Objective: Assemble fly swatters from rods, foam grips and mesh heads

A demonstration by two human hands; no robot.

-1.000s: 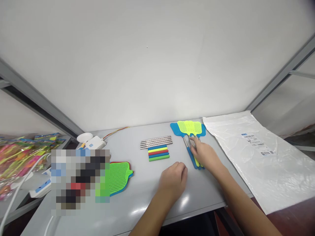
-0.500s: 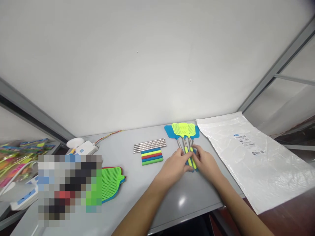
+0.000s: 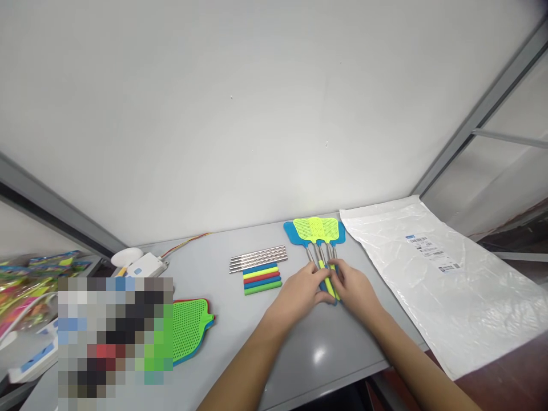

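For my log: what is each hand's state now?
Left hand: partly closed against swatter handles; firm hold unclear.
Right hand: partly closed against them too; hold unclear.

A plain white wall (image 3: 274, 114) with a few small marks rises behind the grey counter (image 3: 222, 319). Grey metal beams slant along the left (image 3: 55, 202) and right (image 3: 483, 108). Light glints off the counter's near side; dark red floor (image 3: 509, 365) shows at near right.
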